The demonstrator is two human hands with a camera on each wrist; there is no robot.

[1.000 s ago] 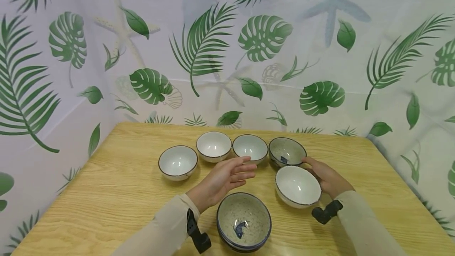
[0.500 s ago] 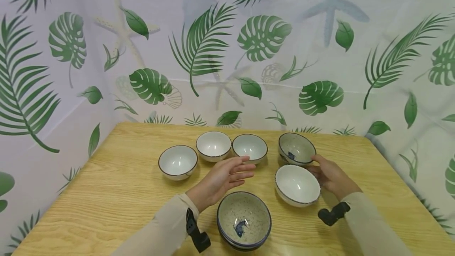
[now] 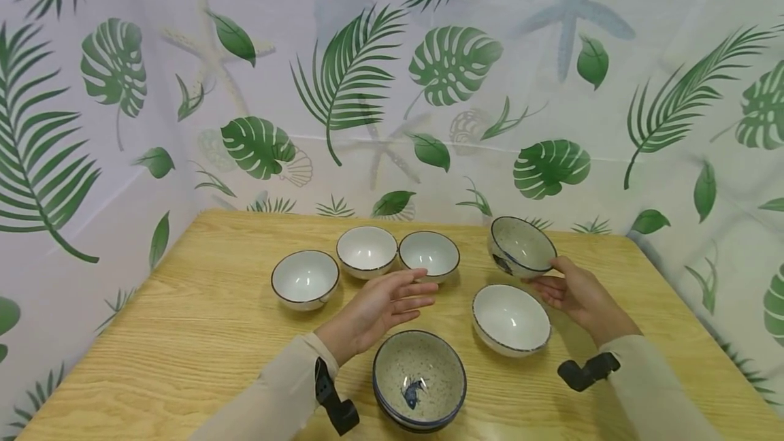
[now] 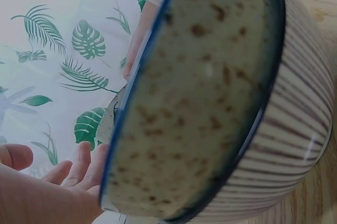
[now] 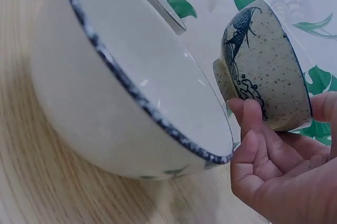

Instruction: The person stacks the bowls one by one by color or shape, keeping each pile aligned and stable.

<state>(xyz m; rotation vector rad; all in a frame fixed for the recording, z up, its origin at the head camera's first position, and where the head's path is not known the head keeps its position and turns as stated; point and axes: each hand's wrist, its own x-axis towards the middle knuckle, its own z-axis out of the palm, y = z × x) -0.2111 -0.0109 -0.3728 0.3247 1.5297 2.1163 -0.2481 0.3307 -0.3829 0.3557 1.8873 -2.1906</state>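
My right hand (image 3: 582, 298) pinches the near right side of a speckled beige bowl (image 3: 523, 245), thumb at the rim and fingers beneath. In the right wrist view this speckled bowl (image 5: 268, 66) is tilted, showing a dark blue fish painted outside and its foot off the table. Just in front of it stands a white bowl (image 3: 511, 320) with a dark mottled rim. My left hand (image 3: 380, 308) is held with fingers extended and nothing in it. Right by that wrist is a stack of bowls (image 3: 419, 380), the top one speckled with a blue fish inside.
Three white bowls with dark rims stand toward the back: a left one (image 3: 305, 279), a middle one (image 3: 367, 250) and a right one (image 3: 430, 254). All are on a wooden table (image 3: 184, 332). A leaf-patterned cloth (image 3: 380, 87) hangs behind it.
My right hand has moved right and shifted the speckled bowl away from the white bowl beside it, then raised and tilted it. The left hand has stayed nearly still.
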